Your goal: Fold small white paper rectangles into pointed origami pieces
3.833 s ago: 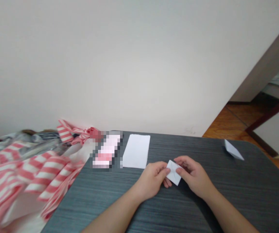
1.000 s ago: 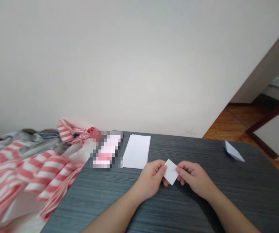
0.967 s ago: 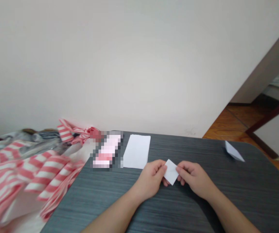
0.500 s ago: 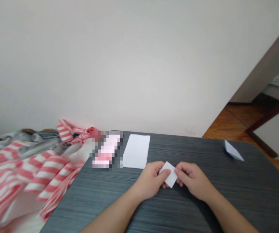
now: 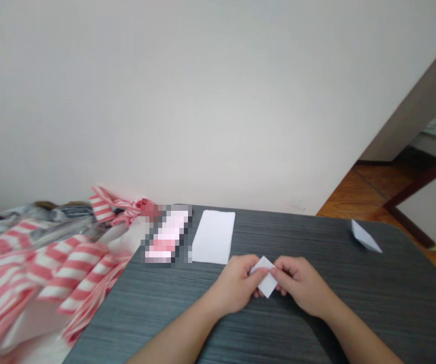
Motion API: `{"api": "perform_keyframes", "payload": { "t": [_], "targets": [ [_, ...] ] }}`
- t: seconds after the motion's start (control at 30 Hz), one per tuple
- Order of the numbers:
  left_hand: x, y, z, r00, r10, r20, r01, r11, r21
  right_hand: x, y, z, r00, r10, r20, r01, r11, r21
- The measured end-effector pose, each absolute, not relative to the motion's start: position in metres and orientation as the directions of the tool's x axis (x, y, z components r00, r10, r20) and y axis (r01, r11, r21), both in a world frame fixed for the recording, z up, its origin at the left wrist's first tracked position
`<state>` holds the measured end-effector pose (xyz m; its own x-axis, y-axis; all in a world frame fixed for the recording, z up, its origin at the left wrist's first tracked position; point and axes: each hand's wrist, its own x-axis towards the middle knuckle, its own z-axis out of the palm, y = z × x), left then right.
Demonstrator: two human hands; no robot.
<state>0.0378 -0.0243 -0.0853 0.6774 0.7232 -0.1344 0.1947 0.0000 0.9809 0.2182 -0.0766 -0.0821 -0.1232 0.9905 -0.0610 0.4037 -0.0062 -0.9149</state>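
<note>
A small folded piece of white paper (image 5: pixel 267 287), turned like a diamond, is held between both hands above the dark table (image 5: pixel 297 333). My left hand (image 5: pixel 238 283) grips its left side, thumb across the front and fingers behind. From the other side my right hand (image 5: pixel 296 280) pinches the paper, its thumb on the front close to the left thumb. The fingertips behind the paper are partly hidden.
A stack of white paper sheets (image 5: pixel 214 236) lies beyond my left hand, beside a pixelated pink item (image 5: pixel 168 235). Another folded paper (image 5: pixel 365 236) rests at the far right. Red-and-white striped cloth (image 5: pixel 62 273) is heaped left of the table, and a wall (image 5: pixel 218 101) stands behind.
My right thumb has moved left across the front of the paper, nearer the left thumb. Hands and paper have shifted slightly lower; everything on the table stays put.
</note>
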Motion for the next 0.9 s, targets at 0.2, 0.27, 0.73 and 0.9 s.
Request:
{"api": "perform_keyframes", "payload": {
  "t": [0.2, 0.27, 0.73, 0.9],
  "targets": [
    [0.040, -0.024, -0.085, 0.664, 0.733, -0.144, 0.080, 0.122, 0.989, 0.224, -0.077, -0.083, -0.069, 0.997, -0.033, 0.376, -0.004, -0.927],
    [0.040, -0.024, -0.085, 0.654, 0.741, -0.148, 0.059, 0.146, 0.988, 0.226, -0.077, -0.083, -0.045, 0.999, -0.024, 0.364, -0.006, -0.931],
    [0.040, -0.022, -0.086, 0.625, 0.760, -0.178, 0.048, 0.190, 0.981, 0.228, -0.077, -0.087, -0.016, 0.999, -0.040, 0.312, -0.033, -0.949],
    [0.041, -0.023, -0.088, 0.597, 0.788, -0.150, 0.016, 0.175, 0.984, 0.230, -0.076, -0.093, 0.000, 0.999, -0.033, 0.292, -0.032, -0.956]
  ]
}}
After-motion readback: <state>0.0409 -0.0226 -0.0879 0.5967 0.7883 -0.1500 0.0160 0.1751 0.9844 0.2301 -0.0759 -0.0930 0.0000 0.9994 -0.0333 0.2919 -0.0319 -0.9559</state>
